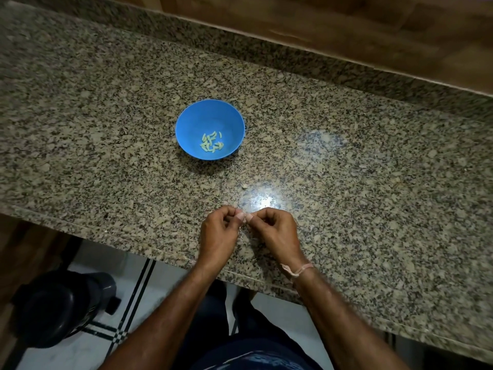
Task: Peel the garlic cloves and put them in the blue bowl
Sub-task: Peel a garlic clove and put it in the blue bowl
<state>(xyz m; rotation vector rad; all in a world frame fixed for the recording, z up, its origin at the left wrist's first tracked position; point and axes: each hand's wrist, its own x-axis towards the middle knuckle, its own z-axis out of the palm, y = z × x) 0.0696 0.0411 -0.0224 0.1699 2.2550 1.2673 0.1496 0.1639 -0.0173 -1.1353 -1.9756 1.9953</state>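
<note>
I see the left hand (218,232) and right hand (277,233) meeting over the worktop's (346,169) near edge, fingers curled, thumbs and forefingers pinching a mostly hidden garlic clove (243,219). Peeled cloves (212,142) lie in the blue bowl (196,117), well beyond.

A single head-worn wide-angle camera looks forward and steeply down from the near side, close over the counter (106,145), blue bowl (210,116) mid-frame (the far wooden wall (346,28) slants across the top).
</note>
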